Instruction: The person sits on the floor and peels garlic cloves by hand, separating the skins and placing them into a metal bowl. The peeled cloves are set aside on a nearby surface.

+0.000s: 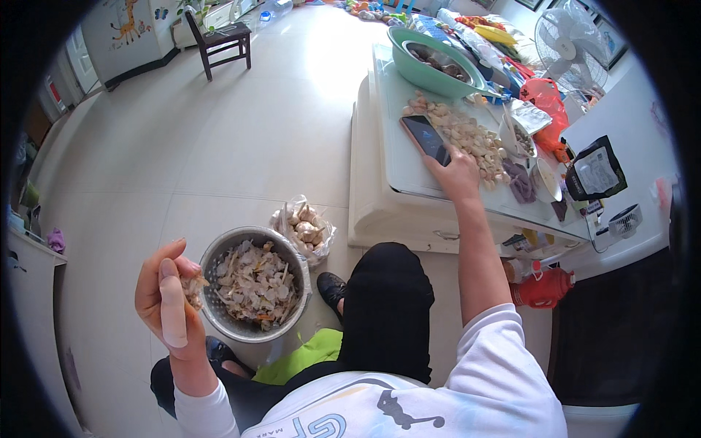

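Note:
My left hand [174, 301], with a pale covering on its thumb, is raised at the left edge of a metal colander [210, 323] and holds a bit of garlic [193, 289]. Garlic skins [254, 284] fill much of the colander. A clear plastic bag of garlic bulbs [306, 229] stands on the floor beside it. My right hand [457, 169] rests at the near end of a smartphone [425, 140] lying on the white table [408, 172], thumb and a finger on its edges. Loose garlic cloves [476, 139] spread beside the phone.
On the table are a green basin [405, 68] holding another bowl, a white bowl [546, 180], a purple cloth [519, 180] and a black pouch [596, 169]. A red jug [542, 288] stands at the table's right side. A dark wooden chair [227, 41] is farther back.

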A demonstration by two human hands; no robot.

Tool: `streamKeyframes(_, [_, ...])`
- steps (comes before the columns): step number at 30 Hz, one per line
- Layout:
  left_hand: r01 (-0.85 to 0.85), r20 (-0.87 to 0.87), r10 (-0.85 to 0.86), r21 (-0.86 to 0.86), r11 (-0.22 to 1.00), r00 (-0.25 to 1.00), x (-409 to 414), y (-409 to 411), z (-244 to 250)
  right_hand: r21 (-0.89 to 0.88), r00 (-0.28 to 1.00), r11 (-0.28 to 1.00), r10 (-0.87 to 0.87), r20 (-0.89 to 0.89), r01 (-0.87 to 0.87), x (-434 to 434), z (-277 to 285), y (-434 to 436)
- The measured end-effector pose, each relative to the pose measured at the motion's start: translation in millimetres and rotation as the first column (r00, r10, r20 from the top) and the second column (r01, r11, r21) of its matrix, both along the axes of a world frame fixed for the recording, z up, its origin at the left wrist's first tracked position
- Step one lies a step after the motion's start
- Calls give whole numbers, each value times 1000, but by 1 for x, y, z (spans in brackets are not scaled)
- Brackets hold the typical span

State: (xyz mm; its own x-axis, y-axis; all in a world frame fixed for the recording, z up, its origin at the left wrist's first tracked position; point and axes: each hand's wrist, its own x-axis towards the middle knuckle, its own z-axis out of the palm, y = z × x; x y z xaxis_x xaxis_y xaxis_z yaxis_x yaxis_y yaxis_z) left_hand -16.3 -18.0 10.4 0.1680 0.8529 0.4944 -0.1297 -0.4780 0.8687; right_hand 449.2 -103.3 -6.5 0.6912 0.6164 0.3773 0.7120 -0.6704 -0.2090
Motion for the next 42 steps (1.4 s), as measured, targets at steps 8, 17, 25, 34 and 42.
streamKeyframes(8, [8,-14,-8,-28,1000,1000,2,-3,2,18,994,995,-94,-51,95,60,0,5])
streamKeyframes(17, [28,62,-24,-67,997,998,5,-3,3,-116,978,972,-200,50,205,41,21,19])
streamKeyframes(25, [54,93,-47,-83,995,995,-1,0,1,-96,987,984,-142,74,149,-5,13,3])
streamKeyframes(34, [34,291,49,-271,962,955,-6,2,5,288,942,907,333,-44,-307,-71,38,23])
streamKeyframes(42, [104,287,-30,-248,963,957,-12,8,1,467,-123,521,564,-816,-714,-291,51,56])
